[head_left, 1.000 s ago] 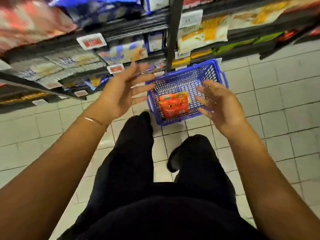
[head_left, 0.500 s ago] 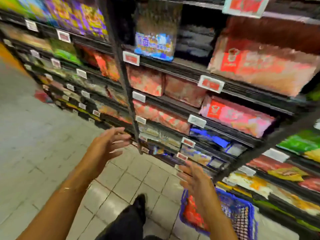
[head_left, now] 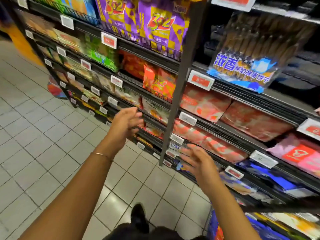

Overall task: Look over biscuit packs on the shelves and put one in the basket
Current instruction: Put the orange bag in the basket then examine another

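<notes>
Left of centre, the left hand [head_left: 125,124] hovers with fingers spread, holding nothing; the right hand [head_left: 197,161] beside it is equally open and empty. Further right, red plastic biscuit packs [head_left: 207,104] lie on the black metal shelf [head_left: 251,99]; the blue plastic basket [head_left: 212,226] shows at bottom right. It is best to grasp one pack by its near edge.

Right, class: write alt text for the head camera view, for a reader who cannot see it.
A person's empty left hand and right hand reach toward shop shelves packed with red, purple and blue snack packs. A blue basket shows its edge at the bottom.
</notes>
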Demonstrator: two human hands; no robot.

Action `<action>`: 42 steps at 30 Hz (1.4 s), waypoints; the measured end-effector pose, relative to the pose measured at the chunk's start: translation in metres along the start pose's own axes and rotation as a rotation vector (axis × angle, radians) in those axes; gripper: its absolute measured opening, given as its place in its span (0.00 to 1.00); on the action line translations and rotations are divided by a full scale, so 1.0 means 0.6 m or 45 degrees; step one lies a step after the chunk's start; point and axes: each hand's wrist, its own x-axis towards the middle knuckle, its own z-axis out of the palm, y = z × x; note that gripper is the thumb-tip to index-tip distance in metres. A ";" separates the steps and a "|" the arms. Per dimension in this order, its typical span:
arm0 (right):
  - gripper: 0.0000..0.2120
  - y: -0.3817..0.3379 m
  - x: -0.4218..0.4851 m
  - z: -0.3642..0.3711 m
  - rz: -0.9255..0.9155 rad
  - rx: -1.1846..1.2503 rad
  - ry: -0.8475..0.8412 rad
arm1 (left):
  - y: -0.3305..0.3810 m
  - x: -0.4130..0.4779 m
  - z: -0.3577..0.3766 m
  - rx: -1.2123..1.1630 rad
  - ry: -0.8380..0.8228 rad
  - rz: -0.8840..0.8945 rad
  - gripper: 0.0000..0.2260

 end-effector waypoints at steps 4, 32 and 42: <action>0.14 -0.040 0.066 0.099 0.002 0.148 0.032 | 0.059 0.138 0.004 0.189 -0.031 0.102 0.13; 0.28 -0.172 0.386 0.364 0.194 0.867 0.320 | 0.138 0.511 0.083 0.803 -0.269 0.530 0.21; 0.22 -0.207 0.361 0.414 0.099 0.890 0.669 | 0.127 0.564 0.004 0.723 -0.556 0.688 0.19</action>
